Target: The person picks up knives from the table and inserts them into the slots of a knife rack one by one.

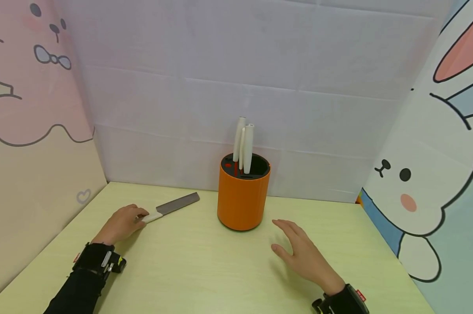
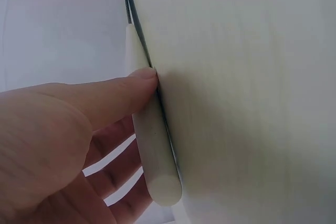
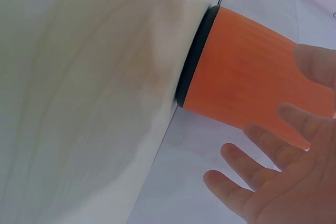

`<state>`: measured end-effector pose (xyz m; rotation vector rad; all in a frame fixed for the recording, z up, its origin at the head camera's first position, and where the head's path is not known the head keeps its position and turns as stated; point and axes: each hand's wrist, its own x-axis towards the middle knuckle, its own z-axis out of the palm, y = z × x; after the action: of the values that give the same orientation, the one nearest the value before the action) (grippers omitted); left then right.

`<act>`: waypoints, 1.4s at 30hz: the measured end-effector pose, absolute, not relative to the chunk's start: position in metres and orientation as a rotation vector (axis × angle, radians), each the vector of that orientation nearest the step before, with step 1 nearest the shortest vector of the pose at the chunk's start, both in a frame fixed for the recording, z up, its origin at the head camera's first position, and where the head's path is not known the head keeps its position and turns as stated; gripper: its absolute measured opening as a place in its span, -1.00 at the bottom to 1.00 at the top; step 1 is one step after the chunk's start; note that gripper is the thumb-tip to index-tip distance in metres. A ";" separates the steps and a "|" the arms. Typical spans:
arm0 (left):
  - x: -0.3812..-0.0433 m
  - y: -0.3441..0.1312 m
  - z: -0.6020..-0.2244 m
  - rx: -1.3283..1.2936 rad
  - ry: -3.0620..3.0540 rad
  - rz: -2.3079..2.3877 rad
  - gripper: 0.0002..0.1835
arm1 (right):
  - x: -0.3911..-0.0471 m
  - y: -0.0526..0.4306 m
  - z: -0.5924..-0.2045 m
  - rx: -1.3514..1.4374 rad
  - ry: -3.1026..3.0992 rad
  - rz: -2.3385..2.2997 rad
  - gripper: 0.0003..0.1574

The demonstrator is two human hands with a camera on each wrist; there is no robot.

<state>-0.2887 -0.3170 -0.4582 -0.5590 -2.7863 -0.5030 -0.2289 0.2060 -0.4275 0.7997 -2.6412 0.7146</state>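
At the left of the table, my left hand [image 1: 120, 224] holds a cleaver [image 1: 178, 203] by its white handle [image 2: 152, 135]. The left wrist view shows the thumb on one side of the handle and the other fingers behind it. The broad grey blade points away to the right, low over the table. My right hand [image 1: 301, 253] is held with fingers spread and nothing in them, to the front right of an orange knife holder [image 1: 242, 200]. In the right wrist view its fingers overlap the holder's orange wall [image 3: 247, 66].
Several white handles [image 1: 249, 148] stick up from the holder's black slotted top [image 1: 260, 168]. The pale yellow table [image 1: 205, 270] meets a white cloth backdrop [image 1: 173, 104]. Cartoon-printed panels [image 1: 409, 196] flank the table on both sides.
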 end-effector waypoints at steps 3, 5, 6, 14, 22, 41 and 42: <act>-0.289 -0.318 -0.458 -0.555 -2.808 -0.527 -0.72 | -0.229 0.206 -0.427 0.798 -2.642 0.717 -0.27; -0.290 -0.318 -0.459 -0.564 -2.816 -0.544 -0.73 | -0.229 0.206 -0.427 0.796 -2.644 0.718 -0.27; -0.290 -0.319 -0.459 -0.572 -2.817 -0.552 -0.73 | -0.229 0.206 -0.427 0.795 -2.645 0.718 -0.27; -0.294 -0.321 -0.461 -0.616 -2.839 -0.584 -0.74 | -0.228 0.207 -0.425 0.798 -2.634 0.708 -0.27; -0.291 -0.318 -0.457 -0.621 -2.828 -0.601 -0.75 | -0.227 0.209 -0.423 0.801 -2.630 0.717 -0.27; -0.267 -0.320 -0.445 -0.744 -2.810 -0.535 -0.76 | -0.230 0.210 -0.422 0.816 -2.631 0.733 -0.28; -0.265 -0.320 -0.446 -0.756 -2.810 -0.542 -0.76 | -0.230 0.210 -0.422 0.816 -2.633 0.735 -0.28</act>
<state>-0.2654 -0.3199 -0.4455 -0.7558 -2.8103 -0.5417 -0.2298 0.2101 -0.4218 0.8158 -2.6329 0.7351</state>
